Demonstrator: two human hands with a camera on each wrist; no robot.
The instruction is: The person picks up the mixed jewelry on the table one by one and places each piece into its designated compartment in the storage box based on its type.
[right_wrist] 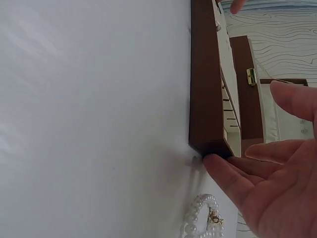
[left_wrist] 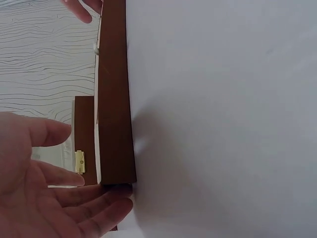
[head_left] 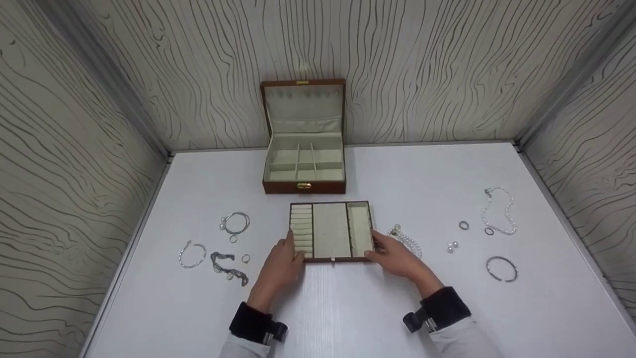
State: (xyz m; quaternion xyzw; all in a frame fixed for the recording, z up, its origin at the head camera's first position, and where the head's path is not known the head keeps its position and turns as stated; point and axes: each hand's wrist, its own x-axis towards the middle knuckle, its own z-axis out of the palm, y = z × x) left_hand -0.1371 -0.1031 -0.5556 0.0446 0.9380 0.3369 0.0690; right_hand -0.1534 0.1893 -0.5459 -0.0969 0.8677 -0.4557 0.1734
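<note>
A brown-edged jewelry tray (head_left: 332, 231) with cream lining lies between my two hands. It has ring rolls on the left, a flat middle section and a long compartment on the right. My left hand (head_left: 282, 261) holds the tray's left end, its fingers along the outer side. At the opposite end my right hand (head_left: 397, 256) holds the tray, thumb by the near corner. In the right wrist view, fingertips (right_wrist: 218, 166) touch the end's lower corner. A pearl bracelet (head_left: 411, 245) lies beside the right hand, partly hidden by it.
Behind the tray stands an open brown jewelry box (head_left: 304, 188) with divided compartments. Left on the white table are bracelets (head_left: 192, 255), a dark chain (head_left: 228, 268) and rings (head_left: 246, 258). Rightward lie a pearl necklace (head_left: 512, 214), rings (head_left: 463, 225), pearl earrings (head_left: 451, 247) and an open bangle (head_left: 502, 269).
</note>
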